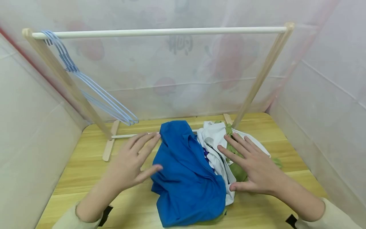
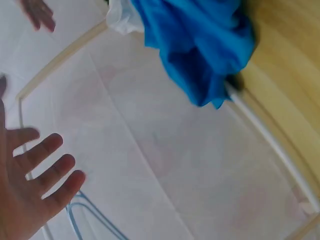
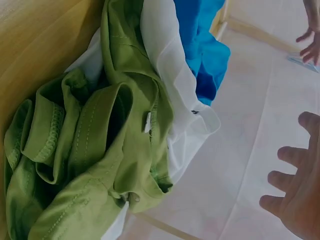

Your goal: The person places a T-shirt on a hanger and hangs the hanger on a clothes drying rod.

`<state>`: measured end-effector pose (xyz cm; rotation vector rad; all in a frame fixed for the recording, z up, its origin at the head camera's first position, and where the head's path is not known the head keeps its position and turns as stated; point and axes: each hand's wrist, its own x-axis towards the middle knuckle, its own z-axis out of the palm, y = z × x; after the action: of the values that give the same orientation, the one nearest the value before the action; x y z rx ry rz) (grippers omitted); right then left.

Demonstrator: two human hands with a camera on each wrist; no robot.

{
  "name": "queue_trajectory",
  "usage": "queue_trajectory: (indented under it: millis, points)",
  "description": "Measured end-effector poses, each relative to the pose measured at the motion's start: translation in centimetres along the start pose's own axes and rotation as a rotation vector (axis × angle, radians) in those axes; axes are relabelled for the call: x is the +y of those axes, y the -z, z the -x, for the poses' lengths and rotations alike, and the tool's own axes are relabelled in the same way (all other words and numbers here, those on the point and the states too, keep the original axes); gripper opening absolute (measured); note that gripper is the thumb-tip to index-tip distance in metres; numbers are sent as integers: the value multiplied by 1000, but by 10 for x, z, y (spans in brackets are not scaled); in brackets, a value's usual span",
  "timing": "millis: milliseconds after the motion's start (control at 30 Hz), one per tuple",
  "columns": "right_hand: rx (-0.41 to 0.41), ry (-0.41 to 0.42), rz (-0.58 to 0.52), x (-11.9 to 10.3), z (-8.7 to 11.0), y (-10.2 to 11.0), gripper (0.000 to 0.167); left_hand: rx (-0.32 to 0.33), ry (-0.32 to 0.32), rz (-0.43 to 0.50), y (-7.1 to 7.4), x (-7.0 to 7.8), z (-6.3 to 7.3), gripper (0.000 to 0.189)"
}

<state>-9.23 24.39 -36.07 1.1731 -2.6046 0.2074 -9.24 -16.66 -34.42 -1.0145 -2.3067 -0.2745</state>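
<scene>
A heap of clothes lies on the wooden table: a blue garment (image 1: 186, 178) in front, a white garment (image 1: 218, 156) beside it and a green garment (image 3: 120, 135) on the right. My left hand (image 1: 134, 162) hovers at the left of the blue cloth, fingers spread, holding nothing. Over the white and green cloth, my right hand (image 1: 254, 165) hovers with its fingers spread and nothing in it. Both palms face the heap. In the left wrist view the left hand's fingers (image 2: 52, 150) stand apart from the blue cloth.
A rack with a white top rail (image 1: 160, 32) and wooden legs stands behind the clothes. Several light blue hangers (image 1: 100, 92) hang at its left end. A white lower bar (image 1: 128, 135) runs behind the heap. Pale curtains (image 1: 323, 95) enclose the table (image 1: 85, 178).
</scene>
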Motion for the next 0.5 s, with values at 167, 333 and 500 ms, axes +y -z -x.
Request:
queue_trajectory:
  millis: [167,333,500]
  points:
    - [50,20,0,3,1,-4,90,236,47,-95,9,-14,-19,49]
    - [65,33,-18,5,2,-9,84,305,151,-182,17,-29,-28,38]
    - [87,49,-29,6,4,-14,82,250,241,-253,18,-36,-29,44]
